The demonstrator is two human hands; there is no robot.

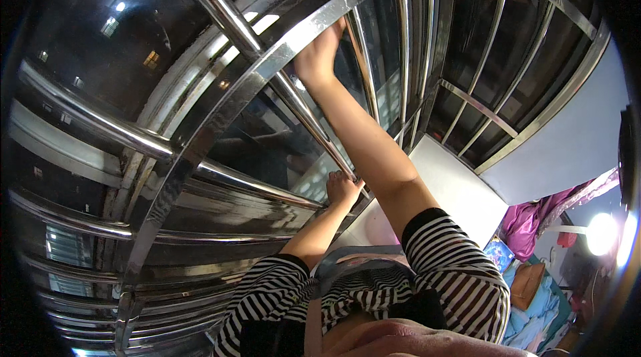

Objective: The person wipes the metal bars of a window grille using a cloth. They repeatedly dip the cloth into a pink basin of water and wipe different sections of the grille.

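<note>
My left hand (343,188) is wrapped around the lower part of a shiny round metal bar (313,116) of a window grille. My right arm stretches upward between two bars. Its hand (319,56) is beyond the flat metal crossbar (295,41), near the dark window glass (260,129). The crossbar and an upright bar (364,56) hide most of the right fingers, so I cannot tell whether they hold something. Faint reflections show in the glass.
More grille bars (95,237) curve down the left, with dark outdoors and lit windows beyond. A white sill (440,177) lies to the right of my arm. Farther right are a purple curtain (523,222), a brown bag (527,284) on blue cloth (533,312) and a bright lamp (602,234).
</note>
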